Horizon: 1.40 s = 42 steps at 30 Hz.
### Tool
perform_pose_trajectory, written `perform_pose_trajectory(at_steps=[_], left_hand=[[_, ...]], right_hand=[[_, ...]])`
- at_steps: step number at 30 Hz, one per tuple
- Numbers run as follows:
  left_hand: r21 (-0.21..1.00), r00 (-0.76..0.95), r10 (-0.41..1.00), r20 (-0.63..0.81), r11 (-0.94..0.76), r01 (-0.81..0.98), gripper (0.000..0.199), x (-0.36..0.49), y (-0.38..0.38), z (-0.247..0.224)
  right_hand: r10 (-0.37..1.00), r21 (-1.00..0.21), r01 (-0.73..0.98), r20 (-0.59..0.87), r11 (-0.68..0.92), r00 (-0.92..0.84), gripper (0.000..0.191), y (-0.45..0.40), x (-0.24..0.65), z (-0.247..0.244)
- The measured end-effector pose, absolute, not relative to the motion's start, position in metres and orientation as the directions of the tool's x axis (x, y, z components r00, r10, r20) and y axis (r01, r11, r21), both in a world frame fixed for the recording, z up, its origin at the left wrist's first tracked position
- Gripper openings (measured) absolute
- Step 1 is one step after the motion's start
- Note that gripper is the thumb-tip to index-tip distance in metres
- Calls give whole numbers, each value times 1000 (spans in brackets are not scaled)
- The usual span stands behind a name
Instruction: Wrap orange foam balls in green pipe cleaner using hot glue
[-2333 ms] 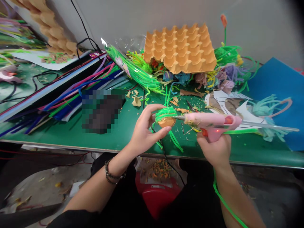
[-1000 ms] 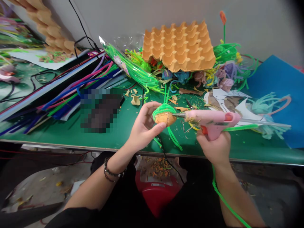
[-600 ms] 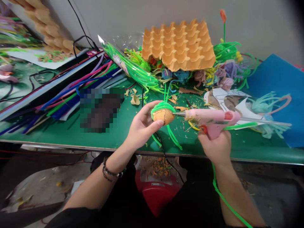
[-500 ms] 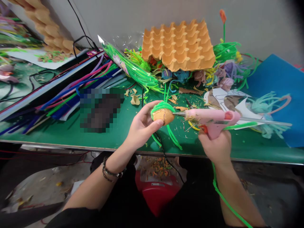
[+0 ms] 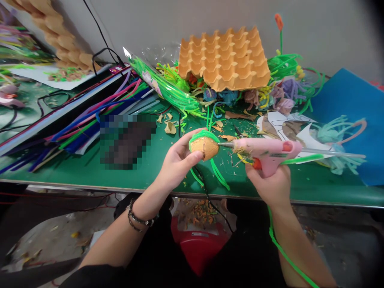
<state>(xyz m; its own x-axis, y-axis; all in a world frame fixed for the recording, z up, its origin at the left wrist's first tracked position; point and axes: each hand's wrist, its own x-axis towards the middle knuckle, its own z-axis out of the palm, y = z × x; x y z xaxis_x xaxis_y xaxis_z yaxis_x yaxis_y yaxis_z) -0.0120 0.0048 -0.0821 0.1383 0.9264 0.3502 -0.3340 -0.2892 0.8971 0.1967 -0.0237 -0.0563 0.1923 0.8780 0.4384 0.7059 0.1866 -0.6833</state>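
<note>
Between the thumb and fingers of my left hand (image 5: 180,162) is a rounded tan piece (image 5: 210,148), its upper edge wrapped in green pipe cleaner (image 5: 204,135). Green stems stick out above and below it. My right hand (image 5: 271,182) grips a pink glue gun (image 5: 267,150) by its handle, with a finger near the orange trigger. The metal nozzle points left and is at the right edge of the tan piece. A long green pipe cleaner (image 5: 285,256) hangs along my right forearm.
A tan egg tray (image 5: 225,60) leans over coloured pipe-cleaner bundles at the back. Long pipe cleaners (image 5: 90,116) lie at the left. White paper cutouts (image 5: 279,124) and a blue sheet (image 5: 345,104) are at the right. A black cable (image 5: 207,188) crosses the table's front edge.
My left hand has shifted slightly left and turned the tan piece, so more of its face shows. The glue gun has moved slightly left, and my right index finger looks looser at the trigger.
</note>
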Motion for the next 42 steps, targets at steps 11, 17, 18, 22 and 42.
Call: perform_pose_trajectory(at_steps=[11,17,18,22,42], left_hand=[[883,98,990,98,-42,-467,43,-10,1,-69],[834,102,992,78,-9,-551,39,-8,0,-68],[823,99,992,75,-6,-569,39,-7,0,-67],[789,98,993,62,12,-614,37,-7,0,-65],[769,131,990,58,39,-638,50,-9,1,-61]], right_hand=[[858,-657,721,483,223,175,26,-23,199,-58],[848,-640,731,503,236,167,27,-23,200,-60],[847,-639,731,505,240,164,27,-24,200,-60],[833,-617,732,539,289,126,27,-24,200,-60],[815,-551,760,578,345,49,27,-23,199,-55]])
